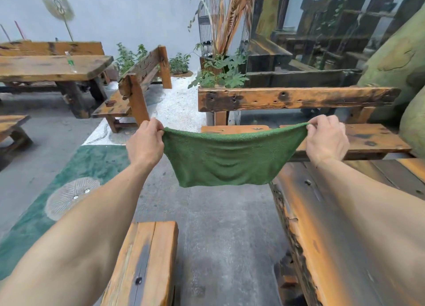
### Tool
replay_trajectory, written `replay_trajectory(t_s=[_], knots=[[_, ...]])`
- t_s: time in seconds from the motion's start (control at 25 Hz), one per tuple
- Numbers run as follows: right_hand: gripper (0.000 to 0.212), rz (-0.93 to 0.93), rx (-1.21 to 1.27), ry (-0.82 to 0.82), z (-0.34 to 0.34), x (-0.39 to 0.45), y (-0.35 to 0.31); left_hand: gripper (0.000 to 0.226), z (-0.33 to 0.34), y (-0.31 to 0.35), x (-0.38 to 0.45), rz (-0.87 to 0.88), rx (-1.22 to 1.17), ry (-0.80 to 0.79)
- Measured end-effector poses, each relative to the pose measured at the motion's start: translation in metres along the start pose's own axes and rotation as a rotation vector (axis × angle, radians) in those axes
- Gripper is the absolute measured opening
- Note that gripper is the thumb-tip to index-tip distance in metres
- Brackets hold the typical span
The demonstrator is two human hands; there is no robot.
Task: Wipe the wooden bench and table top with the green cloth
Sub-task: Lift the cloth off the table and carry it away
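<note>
The green cloth (226, 158) hangs spread in the air over the concrete floor (213, 225), between the near bench (147, 259) at left and the table top (340, 225) at right, touching neither; the left hand (145, 142) pinches its left upper corner and the right hand (326, 138) pinches its right upper corner, fingers clamped on the fabric. Judged from this position, wiping has not started on any visible surface: the table top, the near bench and the far bench (345, 140) beyond the cloth all remain to be wiped.
</note>
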State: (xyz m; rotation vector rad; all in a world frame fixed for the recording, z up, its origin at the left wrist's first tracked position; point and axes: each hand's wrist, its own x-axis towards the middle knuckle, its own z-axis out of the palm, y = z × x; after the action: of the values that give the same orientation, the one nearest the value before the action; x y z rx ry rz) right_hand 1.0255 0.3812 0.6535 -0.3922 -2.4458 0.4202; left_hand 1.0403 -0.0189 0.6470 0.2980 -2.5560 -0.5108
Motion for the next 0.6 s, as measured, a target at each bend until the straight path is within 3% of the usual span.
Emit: replay_trajectory(t_s=[0.32, 0.6], knots=[[0.018, 0.038, -0.023, -0.026, 0.146, 0.138, -0.032, 0.012, 0.139, 0.002, 0.171, 0.014, -0.049, -0.028], [0.018, 0.128, -0.047, -0.064, 0.275, 0.25, -0.071, 0.013, 0.261, -0.002, 0.307, -0.007, -0.052, -0.15]])
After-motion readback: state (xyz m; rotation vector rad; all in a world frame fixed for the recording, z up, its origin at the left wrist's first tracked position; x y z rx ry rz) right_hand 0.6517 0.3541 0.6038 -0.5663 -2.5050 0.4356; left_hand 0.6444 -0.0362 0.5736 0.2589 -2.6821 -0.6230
